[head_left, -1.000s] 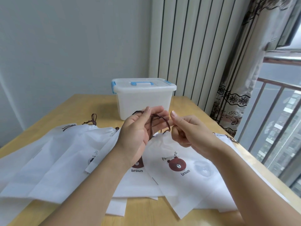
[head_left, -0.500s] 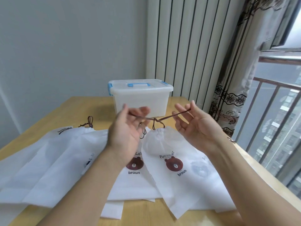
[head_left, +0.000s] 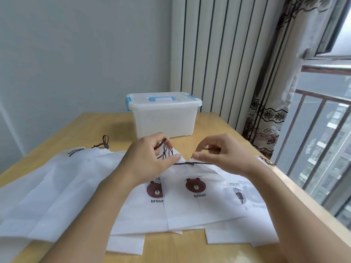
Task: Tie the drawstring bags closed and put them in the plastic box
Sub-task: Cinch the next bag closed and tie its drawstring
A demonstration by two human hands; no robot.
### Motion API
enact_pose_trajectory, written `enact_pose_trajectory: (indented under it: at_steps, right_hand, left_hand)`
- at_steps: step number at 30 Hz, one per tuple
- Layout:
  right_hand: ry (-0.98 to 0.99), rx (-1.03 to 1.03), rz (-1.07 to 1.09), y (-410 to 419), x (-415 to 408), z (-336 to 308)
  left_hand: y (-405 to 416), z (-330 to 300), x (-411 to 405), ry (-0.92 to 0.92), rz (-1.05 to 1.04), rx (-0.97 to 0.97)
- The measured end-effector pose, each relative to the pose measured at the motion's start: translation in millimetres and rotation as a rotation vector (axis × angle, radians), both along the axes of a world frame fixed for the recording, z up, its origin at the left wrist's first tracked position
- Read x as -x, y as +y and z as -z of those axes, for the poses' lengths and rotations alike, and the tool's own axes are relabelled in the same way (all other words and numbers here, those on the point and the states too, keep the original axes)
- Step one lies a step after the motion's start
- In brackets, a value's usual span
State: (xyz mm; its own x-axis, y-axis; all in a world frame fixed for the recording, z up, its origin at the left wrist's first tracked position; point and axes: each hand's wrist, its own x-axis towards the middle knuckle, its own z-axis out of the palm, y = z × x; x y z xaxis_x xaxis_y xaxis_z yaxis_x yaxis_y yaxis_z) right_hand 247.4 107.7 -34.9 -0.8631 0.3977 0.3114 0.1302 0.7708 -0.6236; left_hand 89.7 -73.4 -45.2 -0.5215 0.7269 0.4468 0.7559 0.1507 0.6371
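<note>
Left hand (head_left: 152, 160) and right hand (head_left: 222, 154) each pinch an end of the brown drawstring (head_left: 191, 164), knotted over the bear-print bag (head_left: 197, 198) at table (head_left: 224, 128) centre. At twelve o'clock, one plastic box (head_left: 163, 116) (lid on). Several white bags overlap; count unclear.

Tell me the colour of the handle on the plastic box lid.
Light blue handle, like the side latches; it shows clearly in the head view.
</note>
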Motion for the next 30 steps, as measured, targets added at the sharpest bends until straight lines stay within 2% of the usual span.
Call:
enact_pose_trajectory:
  at_steps: [5, 12, 15, 18, 23, 25, 28, 30]
  right_hand:
    - [-0.123, -0.178, -0.040, 8.8, -3.9, 1.0]
    - [-0.112, -0.119, -0.156, 4.1, -6.4, -4.2]
    - [-0.128, 0.007, -0.180, 7.6, -6.1, -1.9]
    - [-0.132, 0.078, -0.184, 13.0, -6.1, -1.4]
    - [-0.070, 0.161, -0.180, 13.0, -3.7, -1.8]
    - [-0.018, 0.194, -0.166, 10.3, -3.1, -2.3]
    - [0.004, 0.188, -0.155, 2.8, -0.4, -1.3]
    - [-0.013, 0.264, -0.201, -4.4, 2.5, 0.8]
  left_hand:
    - [-5.4, -3.2, -3.9, 0.215, -0.051, 0.172]
    - [-3.0, 1.0, 1.7, 0.205, 0.077, 0.207]
    - [-0.8, 9.0, 7.5, 0.201, 0.136, 0.255]
    - [2.3, 9.8, 6.8, 0.166, 0.154, 0.187]
    - [7.5, 7.2, -1.6, 0.133, 0.105, -0.070]
    - [7.5, 3.0, -8.7, -0.009, 0.161, -0.176]
    - [6.8, -6.5, -20.4, -0.424, 0.366, -0.269]
    - [7.8, -7.8, -25.5, -0.635, 0.468, -0.280]
